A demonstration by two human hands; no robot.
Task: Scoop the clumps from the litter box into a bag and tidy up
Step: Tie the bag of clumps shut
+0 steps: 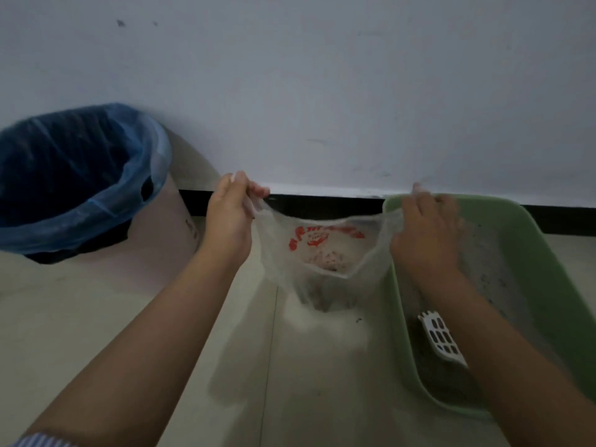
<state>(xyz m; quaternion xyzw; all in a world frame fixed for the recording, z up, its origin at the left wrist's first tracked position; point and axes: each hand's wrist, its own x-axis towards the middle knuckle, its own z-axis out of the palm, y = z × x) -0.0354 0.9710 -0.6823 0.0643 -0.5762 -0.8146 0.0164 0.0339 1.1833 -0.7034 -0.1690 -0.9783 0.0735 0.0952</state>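
Both hands (230, 214) (425, 227) pinching bag (322, 253) rim, litter box (564, 285) beside

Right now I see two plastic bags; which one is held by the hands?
The clear bag with red print: the left hand and right hand pinch its handles, stretching it open. The blue bag only lines the bin, untouched.

The light is dim and even, with a cool grey cast over the wall (322, 75). Soft shadows lie on the floor (96, 317) under the bag (322, 253). The right hand (425, 227) is motion-blurred. Straight lines bow towards the edges, and detail is soft throughout.
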